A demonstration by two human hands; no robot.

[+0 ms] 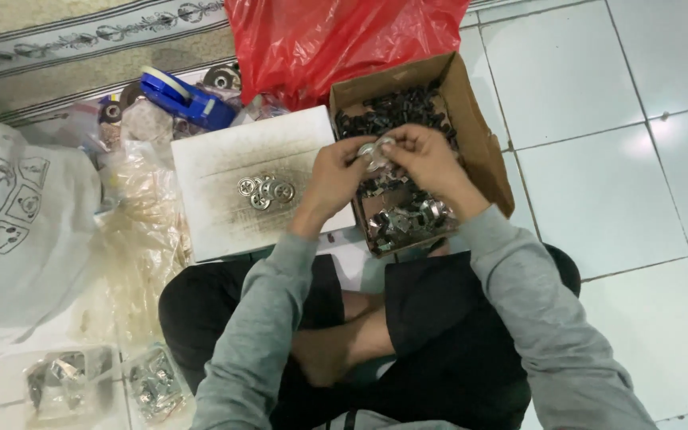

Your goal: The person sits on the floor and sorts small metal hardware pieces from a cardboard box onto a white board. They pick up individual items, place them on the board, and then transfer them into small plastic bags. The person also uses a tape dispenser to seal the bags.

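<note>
Both my hands meet over a brown cardboard box (483, 135) that holds many small black and silvery metal parts. My left hand (336, 175) and my right hand (428, 159) together pinch one small round silvery part (376, 151) between their fingertips. To the left of the box lies a white board (224, 207) with a dark smudged middle, and a few round silvery parts (265, 191) rest on it. I sit cross-legged on the floor in grey sleeves and dark shorts.
A red plastic bag (336, 40) lies behind the box. A blue tape dispenser (185, 97) and clear plastic bags (141, 239) sit at the left, beside a large white sack (17, 231). Small bags of metal parts (97, 386) lie at lower left. White floor tiles (615, 119) spread to the right.
</note>
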